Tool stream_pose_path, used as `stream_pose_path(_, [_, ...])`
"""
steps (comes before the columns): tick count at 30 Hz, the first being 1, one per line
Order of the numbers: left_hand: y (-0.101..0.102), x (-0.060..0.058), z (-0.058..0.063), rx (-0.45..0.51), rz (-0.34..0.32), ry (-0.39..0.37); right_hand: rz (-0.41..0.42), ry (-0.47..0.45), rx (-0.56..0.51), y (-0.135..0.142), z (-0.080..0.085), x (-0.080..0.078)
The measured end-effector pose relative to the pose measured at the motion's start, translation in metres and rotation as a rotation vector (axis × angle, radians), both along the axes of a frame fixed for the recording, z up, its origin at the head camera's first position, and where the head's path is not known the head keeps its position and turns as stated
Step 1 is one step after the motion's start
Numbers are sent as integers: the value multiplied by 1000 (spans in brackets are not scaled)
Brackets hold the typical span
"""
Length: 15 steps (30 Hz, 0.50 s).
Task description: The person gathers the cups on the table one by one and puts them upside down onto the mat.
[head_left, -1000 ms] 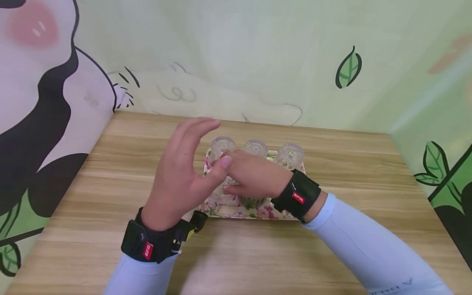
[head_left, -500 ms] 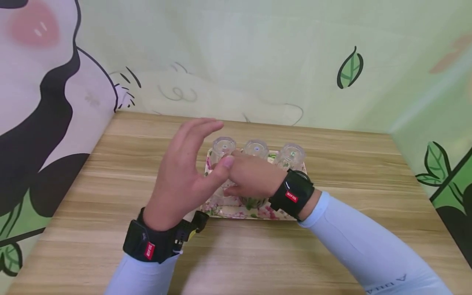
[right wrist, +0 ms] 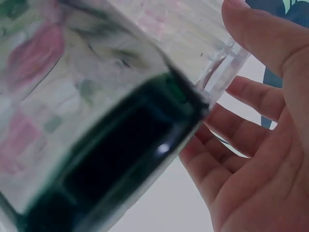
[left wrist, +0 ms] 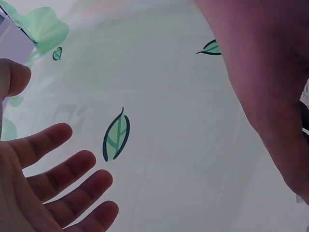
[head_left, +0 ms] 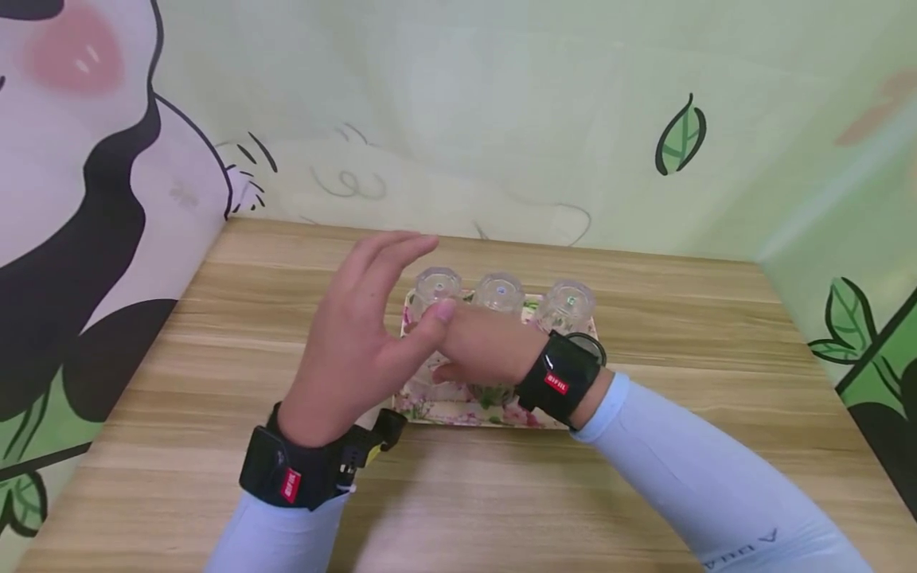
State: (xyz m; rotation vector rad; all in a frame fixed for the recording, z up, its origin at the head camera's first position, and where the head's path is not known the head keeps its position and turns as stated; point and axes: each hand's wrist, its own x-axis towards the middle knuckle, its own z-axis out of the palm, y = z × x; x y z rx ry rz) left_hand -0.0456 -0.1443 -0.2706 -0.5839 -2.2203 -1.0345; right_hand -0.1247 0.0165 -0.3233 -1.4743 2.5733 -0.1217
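My right hand (head_left: 490, 342) reaches over a floral tray (head_left: 458, 415), palm down. In the right wrist view its thumb and fingers (right wrist: 241, 121) curl about the end of a clear glass (right wrist: 217, 75); the head view hides this glass behind the hands. Another clear glass (right wrist: 120, 150) looms large and blurred in front of that wrist camera. To the left my left hand (head_left: 351, 342) hovers with spread, relaxed fingers (left wrist: 72, 176) and holds nothing. Its thumb overlaps the right hand in the head view.
Three clear glasses, a left one (head_left: 438, 285), a middle one (head_left: 500, 293) and a right one (head_left: 567, 302), line the tray's far side. Another glass (head_left: 493, 395) shows below my right hand. The tray lies on a wooden table (head_left: 458, 493) against a printed wall (head_left: 487, 119).
My right wrist and forearm have shifted slightly left and turned a little. The left hand keeps its pose; the whole view has drifted a bit.
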Motion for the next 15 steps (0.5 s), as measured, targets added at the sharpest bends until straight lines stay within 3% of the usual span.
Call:
stream_pose_path(7, [1, -3, -3, -20, -21, -7, -13, 29, -53, 7, 0, 2])
stream_pose_path(15, [-1, -5, -8, -42, -20, -31, -124, 96, -196, 33, 17, 5])
